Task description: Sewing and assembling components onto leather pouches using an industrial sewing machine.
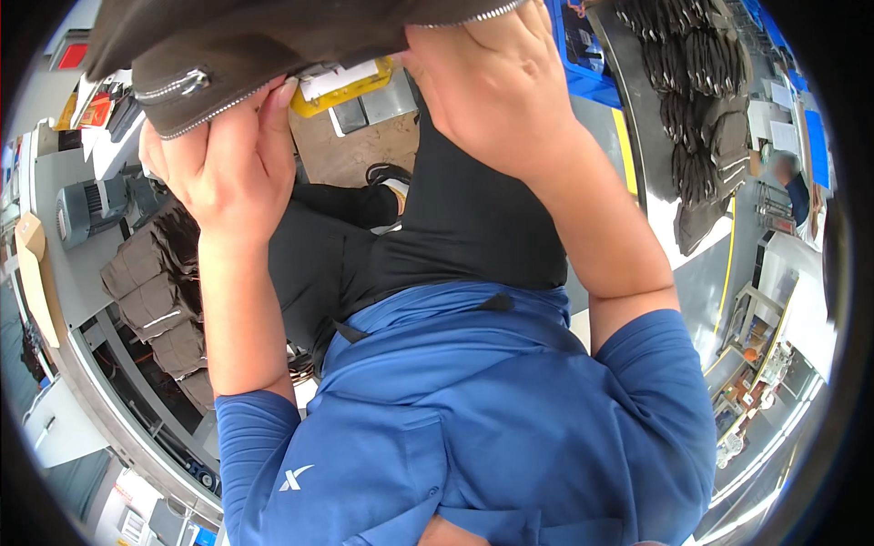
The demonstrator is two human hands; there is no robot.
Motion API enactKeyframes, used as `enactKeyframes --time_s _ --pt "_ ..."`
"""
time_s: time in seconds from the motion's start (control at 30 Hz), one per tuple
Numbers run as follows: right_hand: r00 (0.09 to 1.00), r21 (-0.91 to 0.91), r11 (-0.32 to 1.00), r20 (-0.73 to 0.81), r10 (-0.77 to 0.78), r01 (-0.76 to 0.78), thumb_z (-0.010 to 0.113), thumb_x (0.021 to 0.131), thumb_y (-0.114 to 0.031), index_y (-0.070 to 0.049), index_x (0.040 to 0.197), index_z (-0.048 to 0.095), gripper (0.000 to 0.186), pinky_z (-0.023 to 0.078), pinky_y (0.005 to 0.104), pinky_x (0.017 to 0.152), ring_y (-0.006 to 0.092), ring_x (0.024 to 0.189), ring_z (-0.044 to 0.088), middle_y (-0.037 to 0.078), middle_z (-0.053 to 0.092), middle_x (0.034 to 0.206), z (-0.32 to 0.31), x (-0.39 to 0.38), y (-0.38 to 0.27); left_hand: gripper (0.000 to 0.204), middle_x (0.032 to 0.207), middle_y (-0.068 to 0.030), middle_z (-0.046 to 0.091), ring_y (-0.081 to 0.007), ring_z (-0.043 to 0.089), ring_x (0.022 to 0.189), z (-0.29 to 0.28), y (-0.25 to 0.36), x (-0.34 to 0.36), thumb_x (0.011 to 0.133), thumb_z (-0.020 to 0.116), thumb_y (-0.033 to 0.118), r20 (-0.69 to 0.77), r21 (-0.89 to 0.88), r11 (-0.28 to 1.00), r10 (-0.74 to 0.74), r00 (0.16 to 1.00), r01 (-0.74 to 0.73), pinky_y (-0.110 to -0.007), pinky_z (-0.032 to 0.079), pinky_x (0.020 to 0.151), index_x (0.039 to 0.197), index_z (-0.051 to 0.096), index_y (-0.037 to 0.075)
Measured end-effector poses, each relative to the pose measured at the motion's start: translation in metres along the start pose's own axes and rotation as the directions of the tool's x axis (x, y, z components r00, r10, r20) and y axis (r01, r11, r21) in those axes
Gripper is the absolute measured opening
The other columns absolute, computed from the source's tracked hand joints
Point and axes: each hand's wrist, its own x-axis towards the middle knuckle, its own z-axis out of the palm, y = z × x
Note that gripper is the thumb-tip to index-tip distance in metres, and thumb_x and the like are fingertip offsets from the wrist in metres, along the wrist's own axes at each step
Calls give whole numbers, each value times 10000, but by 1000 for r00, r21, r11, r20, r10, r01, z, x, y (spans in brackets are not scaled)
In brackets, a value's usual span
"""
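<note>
A dark brown fabric piece [228, 45] with silver zippers is held up across the top of the view. My left hand [228, 155] is closed on its lower zippered edge, thumb raised beside the fingers. My right hand [492, 100] pinches the same piece farther right, with fingertips partly hidden by the cloth. Between my hands, just below the fabric, a yellow-framed object [341, 100] with a white label shows; a grey phone-like rectangle [349, 118] lies beyond it.
Stacked dark fabric pieces lie on a white table [660, 223] at right and in a pile [155, 309] at left. A grey machine motor [86, 214], a blue crate [592, 64] and a distant person [797, 196] at the right are also visible.
</note>
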Motion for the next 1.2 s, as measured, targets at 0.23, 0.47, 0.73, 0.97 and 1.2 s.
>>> enactKeyframes --time_s 0.23,0.47,0.73,0.97,1.2 --pt "989 -77 993 -113 -97 89 672 789 -134 -54 1067 749 299 435 479 1051 363 1200 573 149 617 1247 12 -5 3 124 1035 -21 727 -252 621 1009 -4 3 -2 814 843 170 32 94 995 18 999 -21 -360 456 940 925 796 141" --pt "990 -7 997 -120 -72 72 649 804 -136 -60 1073 749 297 427 482 1077 365 1213 556 154 581 1264 20 -7 7 124 1018 -22 730 -246 629 1015 -2 4 -1 810 849 171 22 107 994 6 1000 -8 -357 461 923 917 796 135" --pt "1000 29 1000 15 -7 6 721 783 -166 -60 1025 741 265 446 481 1024 337 1158 603 133 652 1186 -16 -8 -13 178 1149 -141 693 -336 605 1096 -3 5 -19 807 823 116 10 -2 1000 5 1000 -5 -425 457 947 974 778 77" --pt "997 348 934 36 71 -79 721 724 -196 -10 813 678 210 534 400 734 307 769 639 140 673 861 -64 -42 -13 381 1180 -247 624 -372 580 1124 -33 -19 -77 828 686 306 -13 -571 793 -267 964 212 -496 438 1000 976 624 -39" --pt "874 450 751 308 377 -483 728 822 -168 7 1223 656 443 467 386 1032 304 1169 611 160 660 1213 -49 29 4 656 1100 -185 695 -378 610 1063 -34 0 -21 844 599 551 102 -709 691 -97 990 141 -489 452 943 1168 710 -8"
